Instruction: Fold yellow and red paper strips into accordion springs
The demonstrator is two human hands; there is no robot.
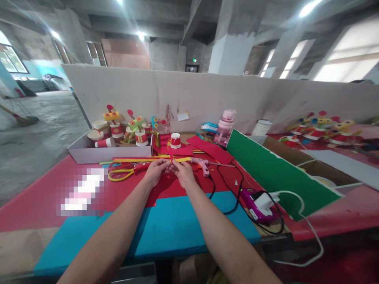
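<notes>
Both of my hands meet over the red table cover. My left hand (156, 170) and my right hand (182, 172) pinch a narrow red strip (171, 156) between their fingertips, and it stands up from them. Yellow strips (142, 160) lie just behind my fingers. Beside my left hand are scissors with yellow handles (121, 174). A pink glue gun (203, 167) rests to the right of my right hand. Behind the hands a red and white paper cup (175, 141) stands upside down.
A white box (111, 154) at the back left holds cups and paper-cup figures. On the right are a green-sided box (266, 173), a purple power strip (259, 211) and loose cables. Blue sheeting (166, 225) covers the front edge; a pink bottle (226, 124) stands behind.
</notes>
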